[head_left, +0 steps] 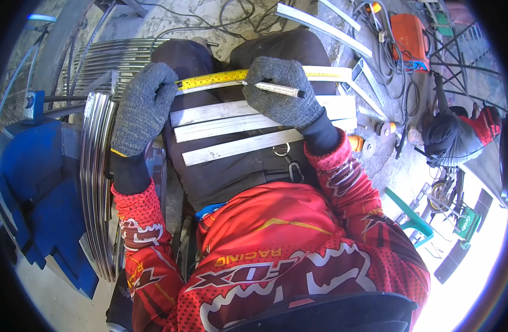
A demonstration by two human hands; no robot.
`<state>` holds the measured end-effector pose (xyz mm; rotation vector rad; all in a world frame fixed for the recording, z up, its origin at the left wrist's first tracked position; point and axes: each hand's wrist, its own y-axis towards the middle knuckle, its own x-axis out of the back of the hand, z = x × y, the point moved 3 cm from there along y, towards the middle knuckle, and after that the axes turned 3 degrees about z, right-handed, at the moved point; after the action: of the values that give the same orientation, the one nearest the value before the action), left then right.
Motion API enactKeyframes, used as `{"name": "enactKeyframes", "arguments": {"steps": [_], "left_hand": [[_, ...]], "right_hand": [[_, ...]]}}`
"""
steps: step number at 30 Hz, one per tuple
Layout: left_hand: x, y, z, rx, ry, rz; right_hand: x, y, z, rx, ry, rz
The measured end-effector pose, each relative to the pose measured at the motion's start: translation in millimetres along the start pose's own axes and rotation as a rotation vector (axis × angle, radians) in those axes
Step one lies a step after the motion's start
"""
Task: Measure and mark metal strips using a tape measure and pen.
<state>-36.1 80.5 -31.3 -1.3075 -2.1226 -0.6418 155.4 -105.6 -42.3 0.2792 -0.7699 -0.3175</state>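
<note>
Several flat metal bars (231,126) lie across my lap, side by side. A yellow tape measure blade (209,79) runs along the farthest bar. My left hand (146,105), in a grey knit glove, presses down on the left end of the tape and the bars. My right hand (281,91), also gloved, rests on the tape and bars and holds a white marker pen (276,88) with its dark tip pointing right.
A stack of curved metal strips (96,182) stands on edge at my left, beside a blue machine body (32,188). More metal profiles (320,25), cables and an orange tool (409,36) lie on the floor ahead. Another person (458,135) crouches at the right.
</note>
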Motion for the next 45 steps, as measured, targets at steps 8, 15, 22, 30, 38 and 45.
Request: {"name": "enactKeyframes", "arguments": {"steps": [8,15,22,30,38,45], "left_hand": [[0.8,-1.2,4.7,0.002,0.05,0.052],[0.1,-2.5,7.9,-0.003,0.057,0.047],[0.2,-1.6,6.2,-0.002,0.056,0.054],[-0.7,-1.9,9.1,-0.002,0.055,0.051],[-0.7,-2.0,7.9,-0.01,0.067,0.039],[-0.7,-2.0,6.7,0.007,0.047,0.039]], "right_hand": [[-2.2,-1.4,-2.1,0.021,-0.003,-0.018],[-2.3,-0.5,-1.4,0.003,-0.023,0.002],[-3.5,-2.3,-3.5,0.043,-0.031,-0.032],[-3.0,0.0,-1.5,0.031,-0.056,0.007],[-0.7,0.4,-1.3,-0.03,0.097,-0.028],[-0.7,0.3,-0.8,0.015,-0.008,-0.028]]}}
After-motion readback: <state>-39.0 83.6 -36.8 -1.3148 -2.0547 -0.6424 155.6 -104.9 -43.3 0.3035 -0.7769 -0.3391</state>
